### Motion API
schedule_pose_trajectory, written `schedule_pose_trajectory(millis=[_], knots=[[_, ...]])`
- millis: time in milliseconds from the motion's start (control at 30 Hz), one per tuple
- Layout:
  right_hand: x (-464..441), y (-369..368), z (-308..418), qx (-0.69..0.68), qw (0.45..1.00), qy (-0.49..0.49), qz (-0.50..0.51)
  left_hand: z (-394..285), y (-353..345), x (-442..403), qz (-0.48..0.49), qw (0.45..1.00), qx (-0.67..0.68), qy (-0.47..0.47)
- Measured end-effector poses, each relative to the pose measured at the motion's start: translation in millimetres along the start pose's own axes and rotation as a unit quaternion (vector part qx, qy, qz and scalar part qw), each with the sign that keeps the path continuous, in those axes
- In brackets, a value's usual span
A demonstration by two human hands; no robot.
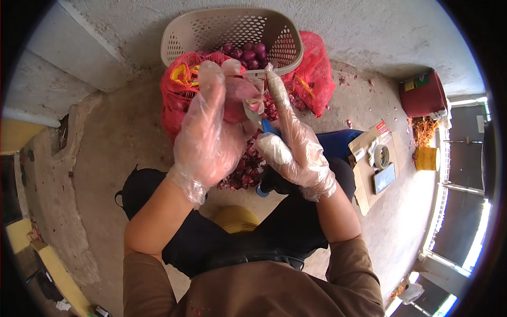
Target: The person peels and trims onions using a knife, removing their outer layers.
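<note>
Both hands wear clear plastic gloves and are raised in front of me. My left hand point(206, 137) is closed around a red onion point(238, 99), its stem end turned to the right. In my right hand point(298, 145) is a small knife point(269, 127) with a blue handle, mostly covered by the fingers. Its blade is close to the onion's end; whether it touches the skin I cannot tell. Beneath the hands lies a heap of onion peels point(245, 171). Behind them stands a beige plastic basket point(177, 37) with several peeled purple onions point(248, 53) inside.
A red mesh sack point(171, 105) leans at the basket's left, and another red sack point(319, 68) at its right. Cardboard point(362, 182) on the right bears a tape roll point(381, 156) and a phone point(384, 179). Farther right are a maroon bucket point(420, 98) and a yellow container point(426, 158).
</note>
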State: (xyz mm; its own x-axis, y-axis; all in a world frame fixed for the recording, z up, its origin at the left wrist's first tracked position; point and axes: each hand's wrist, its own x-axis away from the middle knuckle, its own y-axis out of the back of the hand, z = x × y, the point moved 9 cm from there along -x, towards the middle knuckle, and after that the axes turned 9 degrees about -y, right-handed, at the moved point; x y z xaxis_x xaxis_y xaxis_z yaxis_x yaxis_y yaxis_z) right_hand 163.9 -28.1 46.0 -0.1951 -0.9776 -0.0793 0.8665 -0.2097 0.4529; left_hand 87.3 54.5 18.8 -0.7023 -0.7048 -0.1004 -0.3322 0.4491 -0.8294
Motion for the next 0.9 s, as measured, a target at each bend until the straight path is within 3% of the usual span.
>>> schedule_pose_trajectory(millis=[200, 333, 500, 600, 900], knots=[[-2, 3, 3, 0.031, 0.999, 0.037, -0.011, 5, -8, 7, -0.012, 1.0, -0.024, -0.004], [-4, 2, 2, 0.015, 0.998, 0.048, -0.022, 3, -9, 4, 0.032, 0.998, -0.055, -0.015], [-4, -2, 0, 0.005, 0.999, -0.006, -0.034, 4, -13, 8, -0.014, 0.998, 0.001, -0.053], [-3, -2, -1, 0.017, 0.999, -0.022, -0.037, 7, -9, 9, -0.011, 0.999, -0.027, -0.025], [-2, 6, 6, -0.016, 0.996, 0.027, -0.082, 8, -13, 13, -0.017, 0.998, -0.036, -0.054]])
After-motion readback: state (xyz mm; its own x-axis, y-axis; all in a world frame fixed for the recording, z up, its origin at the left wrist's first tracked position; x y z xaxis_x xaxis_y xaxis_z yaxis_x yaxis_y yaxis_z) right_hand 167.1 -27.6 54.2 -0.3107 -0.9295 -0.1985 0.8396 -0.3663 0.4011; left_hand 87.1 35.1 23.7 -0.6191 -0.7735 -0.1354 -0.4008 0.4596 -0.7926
